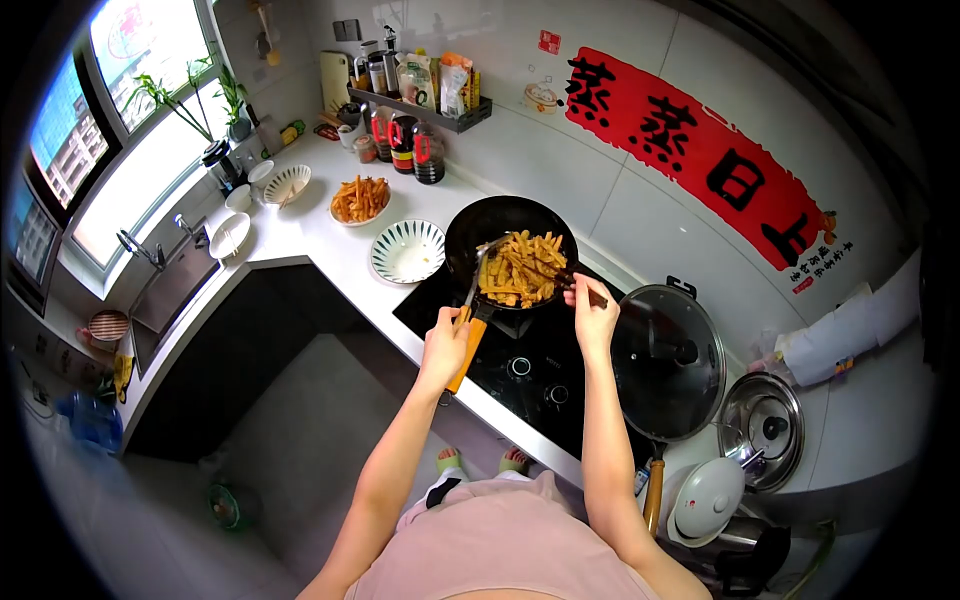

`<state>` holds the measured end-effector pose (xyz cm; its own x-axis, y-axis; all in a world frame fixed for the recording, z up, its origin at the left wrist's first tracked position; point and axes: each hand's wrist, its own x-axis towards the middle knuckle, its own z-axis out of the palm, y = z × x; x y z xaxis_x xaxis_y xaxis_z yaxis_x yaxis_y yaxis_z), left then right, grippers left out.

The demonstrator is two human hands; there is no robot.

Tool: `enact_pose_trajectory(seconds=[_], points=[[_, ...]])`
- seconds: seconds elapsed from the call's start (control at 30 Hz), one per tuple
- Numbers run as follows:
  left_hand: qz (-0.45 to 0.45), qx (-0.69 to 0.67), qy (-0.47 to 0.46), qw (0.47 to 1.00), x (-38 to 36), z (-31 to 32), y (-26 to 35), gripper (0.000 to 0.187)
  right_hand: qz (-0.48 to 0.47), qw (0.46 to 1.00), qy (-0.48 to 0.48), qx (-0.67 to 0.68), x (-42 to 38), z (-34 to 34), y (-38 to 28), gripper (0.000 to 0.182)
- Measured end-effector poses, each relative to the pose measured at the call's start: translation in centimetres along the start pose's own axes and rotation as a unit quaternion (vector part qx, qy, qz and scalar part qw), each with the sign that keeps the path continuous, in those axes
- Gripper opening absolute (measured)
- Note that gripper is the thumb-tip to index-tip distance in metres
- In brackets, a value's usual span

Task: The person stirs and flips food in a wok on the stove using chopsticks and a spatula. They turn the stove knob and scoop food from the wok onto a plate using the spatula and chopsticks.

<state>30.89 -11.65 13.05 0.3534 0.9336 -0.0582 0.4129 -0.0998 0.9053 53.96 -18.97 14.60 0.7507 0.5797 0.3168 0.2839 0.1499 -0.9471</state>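
A black wok (462, 225) sits on the stove, holding a heap of golden-brown strips (522, 270). My left hand (445, 348) is closed around a metal spatula (474, 285), whose head reaches into the wok at the strips' left side. Right beside that hand runs the wok's wooden handle (468, 357). At the wok's right rim, my right hand (594, 312) pinches dark chopsticks (562, 277) with their tips among the strips. Left of the wok stands a striped bowl (408, 252), and behind it a plate of reddish-orange fried strips (360, 200).
The black cooktop (520, 395) has two knobs at its front. A large pan with a glass lid (668, 362) stands at right, near a steel lid (762, 430) and a white pot (708, 498). Bottles (428, 155) line the back wall; a sink (175, 285) is at left.
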Motion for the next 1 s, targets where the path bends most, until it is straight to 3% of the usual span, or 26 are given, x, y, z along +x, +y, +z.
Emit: enact_pose_trajectory(seconds=[0.07,0.13,0.23,0.3,0.57,0.63,0.67,0.73,0.8,0.87,0.93,1.0], points=[[0.034,0.024,0.033,0.999,0.1,-0.1,0.2,0.028,0.021,0.996,-0.062,0.062,-1.5,-0.1,-0.2,0.019],[0.053,0.065,0.052,0.995,0.5,-0.6,0.5,0.026,0.039,0.994,-0.099,0.011,-2.2,0.3,0.3,0.017],[0.071,0.093,0.039,0.992,1.5,-1.1,-0.6,0.03,0.047,0.998,-0.045,0.009,-2.6,0.2,0.0,0.016],[0.036,0.21,0.008,0.977,1.5,-1.4,-0.9,0.034,0.057,0.998,-0.012,0.014,-2.7,-0.4,-0.1,0.017],[0.016,0.232,0.01,0.972,0.9,-1.4,-2.4,0.043,0.033,0.999,0.017,0.013,-3.4,-1.9,-0.4,0.018],[0.061,0.23,0.052,0.97,0.1,-1.5,-1.6,0.043,0.03,0.999,0.021,0.013,-3.5,-2.2,-0.1,0.02],[0.166,0.289,0.154,0.93,-0.5,-1.2,-1.2,0.04,0.032,0.999,0.019,0.013,-3.6,-2.3,-0.1,0.02],[0.248,0.286,0.213,0.901,-2.1,-0.9,1.3,0.036,0.044,0.999,0.023,0.0,-3.9,-2.4,-0.4,0.02],[0.232,0.126,0.098,0.96,-4.9,1.0,3.3,0.029,0.051,0.998,0.023,-0.004,-3.9,-2.6,-0.5,0.02],[0.257,0.07,-0.053,0.963,-7.4,4.4,2.0,0.024,0.049,0.998,0.03,0.013,-3.8,-2.7,-0.3,0.021],[0.232,0.109,-0.116,0.96,-7.8,8.2,-1.6,0.025,0.052,0.998,0.034,0.014,-3.8,-2.8,-0.5,0.021],[0.184,0.151,-0.047,0.97,-6.0,11.3,-6.1,0.041,0.05,0.998,0.035,0.013,-4.0,-3.0,-0.6,0.021]])
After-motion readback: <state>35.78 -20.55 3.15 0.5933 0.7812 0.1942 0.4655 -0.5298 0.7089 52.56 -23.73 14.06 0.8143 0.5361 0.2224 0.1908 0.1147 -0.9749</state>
